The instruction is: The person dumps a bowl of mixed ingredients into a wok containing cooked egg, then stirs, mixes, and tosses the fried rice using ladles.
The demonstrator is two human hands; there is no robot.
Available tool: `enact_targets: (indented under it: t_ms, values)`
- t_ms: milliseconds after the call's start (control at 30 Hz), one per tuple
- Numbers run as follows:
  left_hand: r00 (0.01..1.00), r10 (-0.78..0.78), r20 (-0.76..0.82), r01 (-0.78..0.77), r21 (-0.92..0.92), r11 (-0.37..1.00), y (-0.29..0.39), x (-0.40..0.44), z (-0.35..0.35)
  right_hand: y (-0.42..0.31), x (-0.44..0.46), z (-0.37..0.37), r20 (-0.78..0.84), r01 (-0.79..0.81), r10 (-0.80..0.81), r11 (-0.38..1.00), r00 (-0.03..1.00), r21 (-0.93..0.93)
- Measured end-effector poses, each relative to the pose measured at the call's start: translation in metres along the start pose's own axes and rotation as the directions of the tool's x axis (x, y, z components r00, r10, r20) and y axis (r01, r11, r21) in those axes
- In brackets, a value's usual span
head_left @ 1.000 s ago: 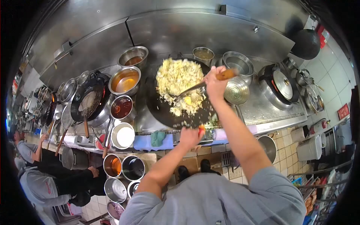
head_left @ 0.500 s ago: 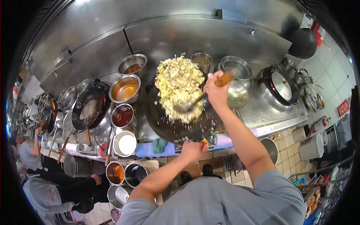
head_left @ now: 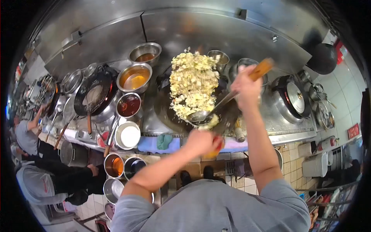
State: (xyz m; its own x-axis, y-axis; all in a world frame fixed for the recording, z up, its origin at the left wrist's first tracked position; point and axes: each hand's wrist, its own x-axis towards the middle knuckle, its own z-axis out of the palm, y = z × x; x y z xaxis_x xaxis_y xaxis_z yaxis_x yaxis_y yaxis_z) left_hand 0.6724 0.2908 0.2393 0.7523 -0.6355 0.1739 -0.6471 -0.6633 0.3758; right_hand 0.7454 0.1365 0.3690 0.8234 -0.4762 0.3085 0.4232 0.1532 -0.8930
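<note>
Clenching the wok (head_left: 165,112) at 6 o'clock, left hand (head_left: 201,144); right hand (head_left: 247,87), 2 o'clock, fisted round the ladle (head_left: 225,101).

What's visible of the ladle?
The ladle has a rounded, metal-looking bowl, slim shaft and brown, wood-looking handle, blurred at its end. The right hand grips it near where handle meets shaft. It slants, bowl lowest, over the wok; whether the bowl touches the loose food is unclear.

ladle handle (head_left: 261,69): wood | ladle bowl (head_left: 198,116): glossy metal | wok (head_left: 164,112): metal | rag (head_left: 164,142): matt cloth
</note>
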Motion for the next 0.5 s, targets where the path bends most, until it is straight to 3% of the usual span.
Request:
enact_targets:
  t_ms: [67,100,133,167,200,233,267,300,333,400,433,467,500]
  values:
    - [0.993,0.039,-0.112,-0.029,0.093,0.995,-0.024,0.048,-0.018,-0.017,0.007,0.003,0.062,0.133,-0.138,0.988,0.988,0.083]
    - [0.979,0.076,-0.190,-0.061,0.087,0.994,-0.035,0.058,-0.006,-0.001,0.008,0.008,0.065,0.116,-0.122,0.990,0.990,0.083]
    - [0.954,0.116,-0.277,-0.095,0.088,0.992,-0.050,0.069,0.019,0.027,0.011,0.014,-0.018,0.146,-0.145,0.988,0.989,0.052]
    - [0.968,0.032,-0.247,-0.010,0.093,0.996,-0.058,0.063,0.064,0.059,0.012,0.015,-0.097,0.174,-0.171,0.985,0.981,0.019]
    - [0.937,-0.052,-0.345,0.064,0.022,0.998,-0.059,0.049,0.103,0.095,0.010,0.004,-0.078,0.243,-0.238,0.968,0.968,0.059]
    - [0.949,-0.064,-0.308,0.083,0.049,0.995,-0.052,0.031,0.116,0.101,0.007,-0.007,-0.057,0.270,-0.270,0.963,0.961,-0.004]
    - [0.981,-0.096,-0.171,0.108,0.061,0.992,-0.049,0.011,0.133,0.104,0.001,-0.019,-0.037,0.298,-0.301,0.952,0.953,-0.067]
    - [0.994,-0.110,0.014,0.109,0.034,0.993,-0.034,-0.011,0.119,0.085,-0.006,-0.020,0.015,0.307,-0.307,0.952,0.952,-0.007]
    - [0.985,-0.091,0.147,0.096,-0.026,0.995,-0.019,-0.028,0.102,0.070,-0.006,-0.024,0.034,0.204,-0.205,0.979,0.978,0.016]
    - [0.963,0.118,-0.244,-0.126,-0.016,0.992,0.002,-0.031,0.061,0.017,-0.005,-0.019,0.133,-0.025,0.025,1.000,0.991,0.001]
    - [0.994,0.016,-0.107,-0.022,-0.053,0.998,0.010,-0.016,0.020,-0.001,-0.004,-0.017,0.093,0.048,-0.046,0.999,0.995,-0.016]
    - [0.997,-0.076,0.034,0.078,-0.076,0.994,0.002,0.014,-0.015,-0.013,0.000,-0.017,0.112,0.089,-0.098,0.993,0.989,0.080]
    - [0.999,-0.053,-0.012,0.052,-0.088,0.995,-0.014,0.041,-0.024,-0.008,0.003,-0.013,0.097,0.111,-0.118,0.991,0.988,0.079]
